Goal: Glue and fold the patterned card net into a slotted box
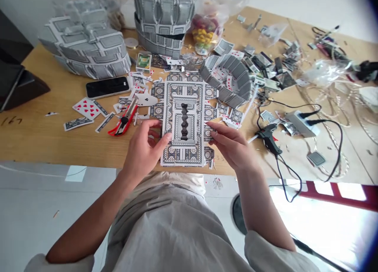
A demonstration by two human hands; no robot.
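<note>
A flat rectangular panel of patterned playing cards [192, 124] lies before me near the table's front edge, with card flaps sticking out along its sides. A dark strip of scalloped pieces [184, 122] runs down its middle. My left hand [144, 148] grips the panel's left edge, thumb on top and fingers curled at the side. On the opposite edge, my right hand [232, 146] pinches a card flap between thumb and fingers. A red utility knife [124, 120] rests left of the panel. To the right lies a black glue gun [268, 138] with its cord.
Woven card baskets [88, 47] stand at the back left, beside a taller card structure [163, 23]. A round card ring [228, 81] sits behind the panel. Around them are a phone [108, 87], loose playing cards [87, 107], a power strip [301, 123] and rope [321, 102].
</note>
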